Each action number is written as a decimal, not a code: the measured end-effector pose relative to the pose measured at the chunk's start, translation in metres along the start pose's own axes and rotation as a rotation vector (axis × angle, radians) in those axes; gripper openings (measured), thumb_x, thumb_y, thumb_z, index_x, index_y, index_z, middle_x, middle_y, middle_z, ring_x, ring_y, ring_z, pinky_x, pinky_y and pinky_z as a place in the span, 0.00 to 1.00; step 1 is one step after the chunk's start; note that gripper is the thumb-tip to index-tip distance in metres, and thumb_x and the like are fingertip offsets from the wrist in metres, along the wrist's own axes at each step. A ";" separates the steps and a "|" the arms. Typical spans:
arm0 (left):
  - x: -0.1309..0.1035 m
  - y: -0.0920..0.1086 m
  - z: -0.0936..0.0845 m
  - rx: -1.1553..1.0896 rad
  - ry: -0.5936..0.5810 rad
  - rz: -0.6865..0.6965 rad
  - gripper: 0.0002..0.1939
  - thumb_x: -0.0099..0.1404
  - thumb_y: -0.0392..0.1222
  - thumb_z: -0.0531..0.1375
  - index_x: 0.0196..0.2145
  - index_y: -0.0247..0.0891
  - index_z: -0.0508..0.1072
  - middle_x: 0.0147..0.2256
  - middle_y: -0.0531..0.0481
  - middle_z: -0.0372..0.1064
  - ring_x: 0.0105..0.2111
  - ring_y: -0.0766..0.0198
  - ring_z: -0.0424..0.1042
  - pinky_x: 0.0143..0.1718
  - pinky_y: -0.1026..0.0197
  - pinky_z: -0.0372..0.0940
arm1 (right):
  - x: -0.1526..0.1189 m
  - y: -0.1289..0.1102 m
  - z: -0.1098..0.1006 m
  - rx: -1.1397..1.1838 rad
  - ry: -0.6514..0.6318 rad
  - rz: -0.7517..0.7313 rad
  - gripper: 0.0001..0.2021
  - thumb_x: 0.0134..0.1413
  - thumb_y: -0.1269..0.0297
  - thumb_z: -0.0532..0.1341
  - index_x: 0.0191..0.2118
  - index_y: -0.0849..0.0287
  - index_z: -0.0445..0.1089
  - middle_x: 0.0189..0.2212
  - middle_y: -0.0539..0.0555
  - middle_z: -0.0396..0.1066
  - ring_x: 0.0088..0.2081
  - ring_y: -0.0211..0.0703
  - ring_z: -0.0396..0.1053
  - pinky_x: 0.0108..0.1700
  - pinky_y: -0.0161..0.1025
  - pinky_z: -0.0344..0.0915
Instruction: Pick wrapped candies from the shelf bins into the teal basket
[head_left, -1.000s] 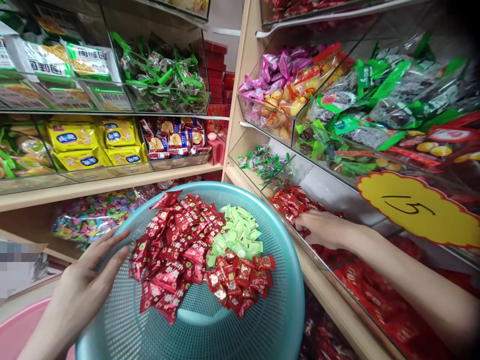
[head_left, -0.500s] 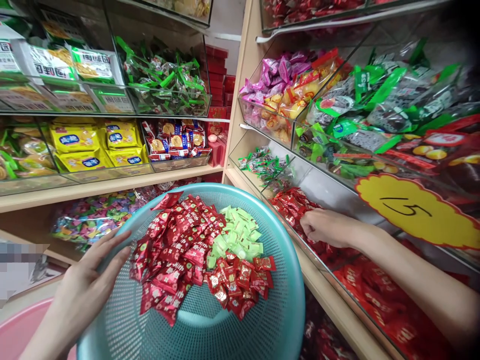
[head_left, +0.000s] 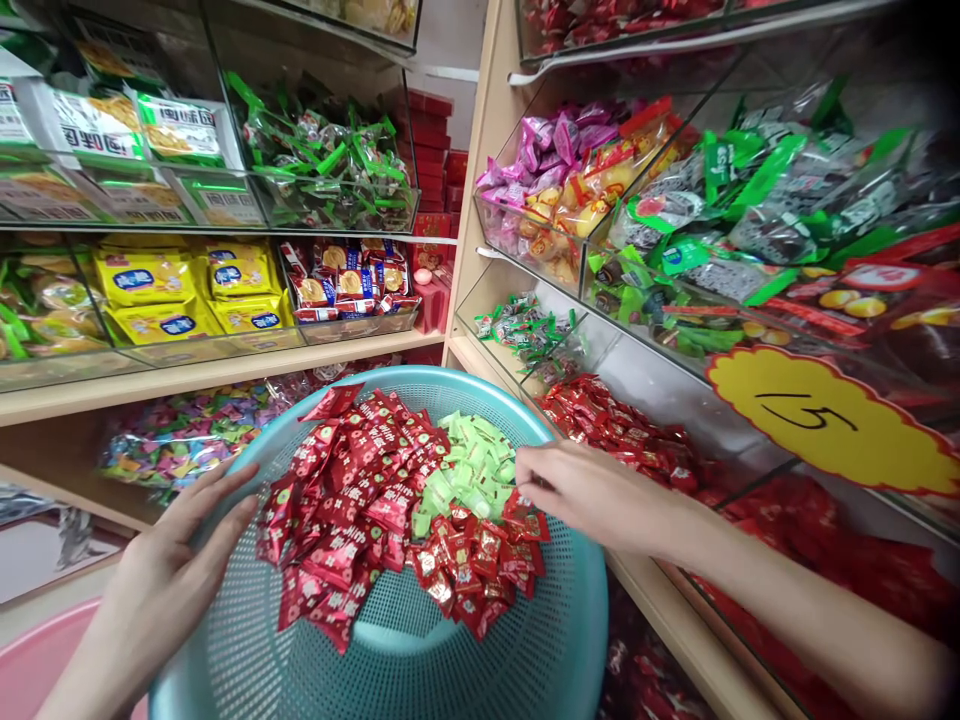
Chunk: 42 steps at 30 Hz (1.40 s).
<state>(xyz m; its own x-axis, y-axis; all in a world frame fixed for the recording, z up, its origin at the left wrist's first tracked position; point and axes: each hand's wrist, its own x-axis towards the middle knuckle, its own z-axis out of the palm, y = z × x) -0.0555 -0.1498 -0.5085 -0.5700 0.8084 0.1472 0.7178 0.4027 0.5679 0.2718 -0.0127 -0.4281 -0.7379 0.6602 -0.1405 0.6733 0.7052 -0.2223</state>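
A turquoise perforated plastic basket (head_left: 390, 690) is in front of me. Large dark red candy packets (head_left: 345, 510) lie on its left side, small pale green packets (head_left: 472, 465) at the back right, and small shiny red wrapped candies (head_left: 480, 570) below those. My left hand (head_left: 180, 550) rests against the basket's left rim, fingers stretched out and thumb apart. Over the right rim, my right hand (head_left: 577, 490) is closed, fingers pinched downward. A bit of red wrapper shows beneath its fingertips, just above the small red candies; the rest of its contents is hidden.
Right of the basket, a shelf bin holds more small red candies (head_left: 600, 415). A yellow price tag (head_left: 817, 410) marked 15 hangs above my right forearm. Clear bins of yellow packets (head_left: 150, 280) and green-wrapped snacks (head_left: 322, 150) line the left shelves. A pink tub (head_left: 52, 660) stands lower left.
My right hand has moved left, out of the shelf bin of small red candies and over the basket's right side. My left hand stays at the rim.
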 end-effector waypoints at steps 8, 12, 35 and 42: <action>0.000 0.000 0.000 0.012 0.010 0.012 0.30 0.50 0.63 0.49 0.44 0.45 0.71 0.53 0.50 0.63 0.51 0.50 0.63 0.43 0.53 0.66 | 0.008 0.002 0.027 -0.045 0.024 0.056 0.06 0.51 0.71 0.51 0.26 0.60 0.62 0.23 0.50 0.66 0.25 0.34 0.59 0.26 0.35 0.42; 0.000 -0.003 0.000 0.024 0.005 0.007 0.30 0.50 0.64 0.49 0.45 0.46 0.70 0.53 0.50 0.63 0.52 0.50 0.62 0.43 0.53 0.65 | 0.001 -0.002 0.042 -0.033 0.030 0.036 0.05 0.50 0.71 0.52 0.28 0.59 0.63 0.26 0.50 0.68 0.27 0.35 0.61 0.26 0.35 0.44; 0.001 -0.009 0.002 0.045 0.047 0.083 0.28 0.53 0.59 0.50 0.47 0.44 0.70 0.51 0.48 0.65 0.52 0.52 0.63 0.39 0.56 0.67 | -0.001 0.068 -0.007 -0.500 -0.348 0.427 0.17 0.50 0.82 0.48 0.41 0.64 0.69 0.43 0.62 0.69 0.46 0.49 0.65 0.40 0.40 0.60; 0.001 -0.006 0.001 0.046 0.011 0.037 0.29 0.52 0.61 0.50 0.46 0.44 0.69 0.53 0.48 0.63 0.52 0.51 0.62 0.44 0.54 0.65 | 0.000 0.071 -0.011 -0.509 -0.338 0.437 0.16 0.48 0.83 0.47 0.35 0.64 0.70 0.38 0.63 0.71 0.41 0.48 0.69 0.34 0.38 0.60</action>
<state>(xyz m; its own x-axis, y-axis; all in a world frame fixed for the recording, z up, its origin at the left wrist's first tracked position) -0.0599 -0.1509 -0.5119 -0.5471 0.8183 0.1765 0.7557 0.3921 0.5245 0.3199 0.0399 -0.4334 -0.3173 0.8501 -0.4204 0.7868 0.4834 0.3836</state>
